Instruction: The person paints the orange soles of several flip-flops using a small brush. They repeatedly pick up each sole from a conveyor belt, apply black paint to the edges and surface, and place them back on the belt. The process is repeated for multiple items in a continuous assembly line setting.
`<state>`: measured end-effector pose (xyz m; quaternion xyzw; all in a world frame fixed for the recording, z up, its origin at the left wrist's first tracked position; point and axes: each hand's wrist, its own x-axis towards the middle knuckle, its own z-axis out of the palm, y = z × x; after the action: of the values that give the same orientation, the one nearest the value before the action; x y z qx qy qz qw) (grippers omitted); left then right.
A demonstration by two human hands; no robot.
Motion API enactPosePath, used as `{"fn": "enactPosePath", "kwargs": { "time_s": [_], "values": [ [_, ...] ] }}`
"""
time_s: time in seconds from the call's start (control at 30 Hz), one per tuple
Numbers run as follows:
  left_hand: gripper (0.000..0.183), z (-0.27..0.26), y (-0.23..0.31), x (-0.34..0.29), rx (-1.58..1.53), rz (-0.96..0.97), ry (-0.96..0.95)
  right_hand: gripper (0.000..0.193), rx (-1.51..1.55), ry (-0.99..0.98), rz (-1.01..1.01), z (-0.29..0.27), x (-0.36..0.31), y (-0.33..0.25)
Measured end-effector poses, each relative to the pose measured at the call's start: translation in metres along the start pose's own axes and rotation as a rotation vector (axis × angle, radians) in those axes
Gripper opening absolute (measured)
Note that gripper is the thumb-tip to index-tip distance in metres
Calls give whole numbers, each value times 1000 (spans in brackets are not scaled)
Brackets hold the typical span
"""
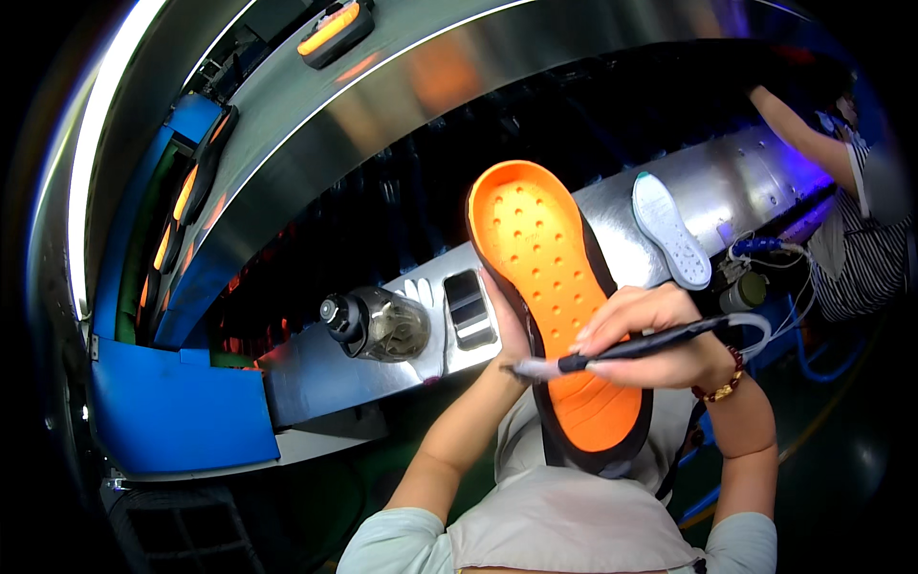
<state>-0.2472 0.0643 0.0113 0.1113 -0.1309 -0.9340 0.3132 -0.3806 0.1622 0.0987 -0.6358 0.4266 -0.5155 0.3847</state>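
A large shoe sole, orange inside with rows of small dimples and a black rim, is held tilted in front of my body. My left hand grips its left edge from the side and below; most of those fingers are hidden behind the sole. In my right hand is a black-handled brush with a clear tube at its rear end. The pale bristles lie over the sole's left rim near the lower half; whether they touch it I cannot tell.
On the metal bench stand a dark see-through bottle, a white glove and a dark-windowed rectangular thing. A pale sole lies farther right. Orange-and-black soles sit on the curved conveyor. Another person's arm reaches in at right.
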Motion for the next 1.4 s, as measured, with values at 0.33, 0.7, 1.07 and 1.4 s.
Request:
{"fn": "enactPosePath", "kwargs": {
  "time_s": [0.33, 0.7, 1.07, 1.4],
  "values": [
    [70, 18, 12, 7, 405, 383, 162, 14, 81, 109, 19, -2, -11, -1],
    [69, 33, 30, 16, 336, 505, 37, 15, 78, 289, 105, -11, -23, 9],
    [65, 40, 49, 16, 482, 616, 129, 16, -164, 37, 98, -11, -44, 2],
    [84, 59, 49, 22, -8, 83, -525, 16, 697, 358, 133, -4, -48, 22]
  ]
}}
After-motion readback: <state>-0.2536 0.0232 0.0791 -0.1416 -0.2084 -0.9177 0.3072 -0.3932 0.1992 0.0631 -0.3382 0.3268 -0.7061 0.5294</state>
